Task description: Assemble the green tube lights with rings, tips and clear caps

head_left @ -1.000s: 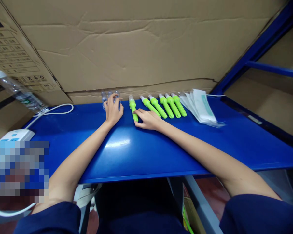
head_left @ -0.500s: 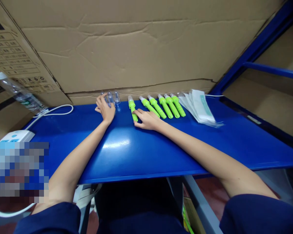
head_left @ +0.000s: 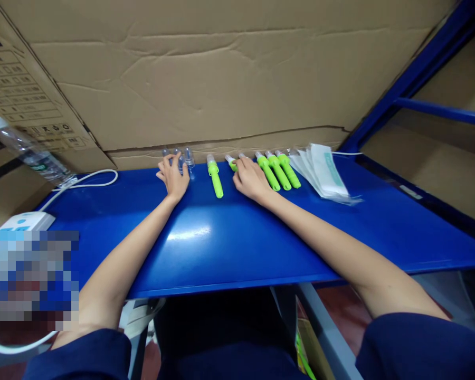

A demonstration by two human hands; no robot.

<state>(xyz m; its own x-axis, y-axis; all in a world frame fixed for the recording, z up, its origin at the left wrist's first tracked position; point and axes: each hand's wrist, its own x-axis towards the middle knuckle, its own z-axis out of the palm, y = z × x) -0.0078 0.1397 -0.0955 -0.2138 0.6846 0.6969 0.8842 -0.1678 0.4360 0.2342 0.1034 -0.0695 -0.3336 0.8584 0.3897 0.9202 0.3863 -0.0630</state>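
Clear plastic caps [head_left: 188, 158] stand in a short row at the back of the blue table. My left hand [head_left: 173, 177] reaches around them, thumb and forefinger closed about the middle cap; its fingers partly hide the row. To the right, my right hand [head_left: 253, 179] curls over two lime-green sticks with clear tips, its fingers on the left one [head_left: 231, 163]. Palm and fingers cover most of both. Apart from the hands lies a single lime-green stick [head_left: 216, 179]. Beyond my right hand, several more lime-green sticks [head_left: 279, 171] lie side by side, tips toward the back.
White printed packets in clear wrapping [head_left: 320, 171] lie right of the sticks. At the left are a tilted plastic bottle [head_left: 35, 155], a white cable [head_left: 98, 183] and a power strip [head_left: 27, 220]. A cardboard wall [head_left: 206, 84] closes off the back.
My right hand has let go of the single lime-green stick and moved right, onto the neighbouring two. My left hand has shifted slightly right at the caps.
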